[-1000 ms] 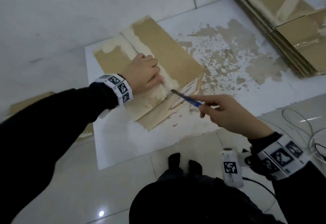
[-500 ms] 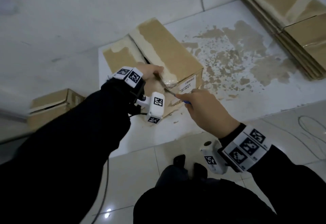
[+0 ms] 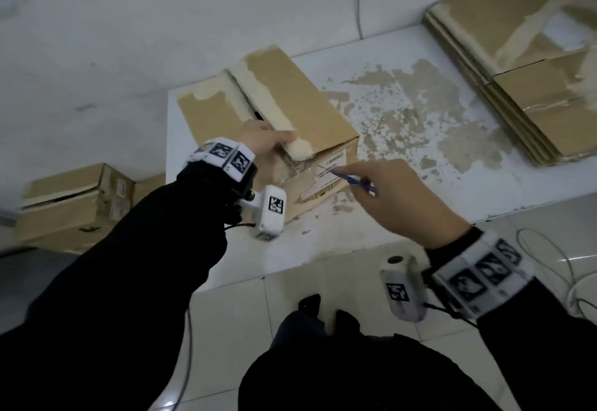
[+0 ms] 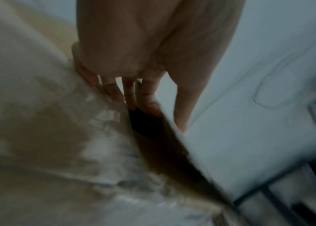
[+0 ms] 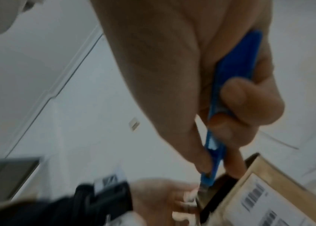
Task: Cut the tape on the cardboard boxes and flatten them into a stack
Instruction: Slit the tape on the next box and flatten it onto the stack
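Head view: left hand (image 3: pixel 261 139) is gripping the box (image 3: pixel 290 110) flap edge near the bench (image 3: pixel 420 216) front; right hand (image 3: pixel 400 197) is pinching the knife (image 3: pixel 350 179) at the box's end face, bare bench lying rightward.

A box (image 3: pixel 284 113) sits on the low table (image 3: pixel 436 194), toward its left end and near the wall behind. The left hand (image 3: pixel 261 142) rests on the box's near top edge, fingers at the gap between its flaps. The right hand (image 3: pixel 397 197) is in front of the box and to the right — its cutter (image 3: pixel 352 179) points at the box's near face. A stack of flattened boxes (image 3: pixel 523 81) lies at the table's far right. On the floor left of the table — 2 more boxes (image 3: pixel 74 203).
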The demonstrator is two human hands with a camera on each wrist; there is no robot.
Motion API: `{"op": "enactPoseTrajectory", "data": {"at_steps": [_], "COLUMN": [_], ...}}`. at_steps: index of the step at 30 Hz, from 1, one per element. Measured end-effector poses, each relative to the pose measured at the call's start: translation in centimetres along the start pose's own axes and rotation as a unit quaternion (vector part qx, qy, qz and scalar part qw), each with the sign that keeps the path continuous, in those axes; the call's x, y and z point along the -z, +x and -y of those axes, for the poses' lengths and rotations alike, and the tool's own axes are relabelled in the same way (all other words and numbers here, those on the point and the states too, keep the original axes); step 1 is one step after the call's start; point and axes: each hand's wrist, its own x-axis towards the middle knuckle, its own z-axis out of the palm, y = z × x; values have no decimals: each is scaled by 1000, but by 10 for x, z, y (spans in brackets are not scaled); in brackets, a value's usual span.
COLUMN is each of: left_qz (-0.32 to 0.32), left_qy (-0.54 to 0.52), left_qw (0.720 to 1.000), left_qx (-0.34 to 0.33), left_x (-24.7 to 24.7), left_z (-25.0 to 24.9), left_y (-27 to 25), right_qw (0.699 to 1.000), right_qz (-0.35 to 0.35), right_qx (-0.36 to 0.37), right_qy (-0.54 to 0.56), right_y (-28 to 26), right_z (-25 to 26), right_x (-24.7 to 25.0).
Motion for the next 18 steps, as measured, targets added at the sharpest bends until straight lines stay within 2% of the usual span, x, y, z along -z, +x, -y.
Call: {"op": "enactPoseTrajectory", "data": {"at_steps": [2, 6, 8, 10, 12, 14, 15, 18], "left_qz": [8, 78, 97, 67, 18, -36, -55, -68], "left_qy": [66, 171, 297, 432, 486, 499, 496, 495], "left_qw": [997, 979, 945, 891, 864, 856, 858, 859], "left_qx": [-45, -79, -95, -121, -132, -131, -125, -108], "left_x": [-1, 19, 36, 52, 69, 82, 87, 81], "left_z": [1, -1, -4, -7, -11, -13, -12, -6], "left_y": [0, -6, -9, -7, 2, 11, 15, 20], "right_qw": [994, 974, 959, 952, 952, 946, 935, 880], "right_qz": [-6, -80, -131, -183, -206, -178, -147, -75], "right_qx": [-14, -65, -93, -118, -146, -184, -203, -225], "right_qy": [107, 200, 235, 215, 171, 197, 251, 412], "right_y": [1, 30, 49, 67, 74, 75, 73, 60], "right_z": [-11, -34, -42, -51, -58, -63, -62, -49], "right_x": [18, 33, 32, 30, 28, 18, 11, -16]}}
